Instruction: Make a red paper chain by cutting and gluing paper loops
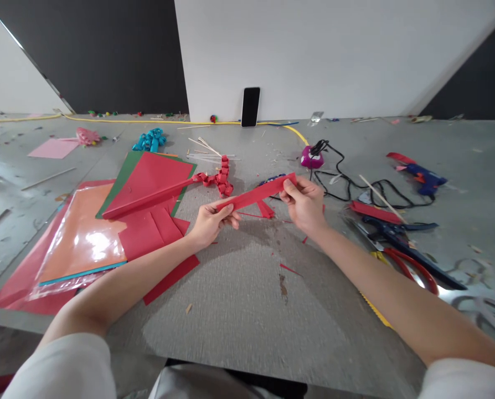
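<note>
I hold a long red paper strip [258, 195] just above the grey table [239, 299], my left hand [212, 221] pinching its near end and my right hand [303, 202] pinching the far end, fingers closed on it. It looks light, thin and floppy, likely to crease, so the ends seem the best hold

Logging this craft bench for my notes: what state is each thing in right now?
Red strip: held taut between both hands, off the table.
Left hand: pinching the strip's near end.
Right hand: pinching its far end.
Paper chain: linked, lying flat.
Phone: upright against the wall, screen dark.
Glue gun: lying on its side.
</note>
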### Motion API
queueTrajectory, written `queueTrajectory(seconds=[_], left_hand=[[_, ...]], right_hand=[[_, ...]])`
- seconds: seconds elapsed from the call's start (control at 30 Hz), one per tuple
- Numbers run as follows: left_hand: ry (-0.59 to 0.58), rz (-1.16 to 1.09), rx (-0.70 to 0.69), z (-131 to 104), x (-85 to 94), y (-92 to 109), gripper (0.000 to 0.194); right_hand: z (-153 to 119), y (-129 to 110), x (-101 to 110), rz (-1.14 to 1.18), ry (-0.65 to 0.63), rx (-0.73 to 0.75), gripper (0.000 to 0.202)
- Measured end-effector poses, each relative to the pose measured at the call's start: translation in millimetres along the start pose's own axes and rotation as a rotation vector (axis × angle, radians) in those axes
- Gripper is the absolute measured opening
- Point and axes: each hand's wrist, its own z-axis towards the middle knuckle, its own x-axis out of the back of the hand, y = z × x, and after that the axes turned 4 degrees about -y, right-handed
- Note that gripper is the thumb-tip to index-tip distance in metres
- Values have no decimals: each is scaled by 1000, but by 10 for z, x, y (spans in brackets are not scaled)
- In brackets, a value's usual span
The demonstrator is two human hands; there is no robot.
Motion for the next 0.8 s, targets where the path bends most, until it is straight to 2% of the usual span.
queueTrajectory(seconds=[0.13,0.3,0.57,0.7,0.8], left_hand=[[15,-43,34,5,0,13,39],[19,-62,39,8,8,16,33],[33,-59,-15,25,37,-21,39],[69,-31,-13,8,13,-20,35],[51,-35,-34,-13,0,-17,37]], right_hand=[[-15,-21,-31,28,-10,-30,39],[-20,-16,-3,18,-59,-37,31],[-24,6,-8,-16,-52,-33,28],[-6,1,-26,60,-44,-39,31],[-8,-7,-33,134,-54,-57,31]])
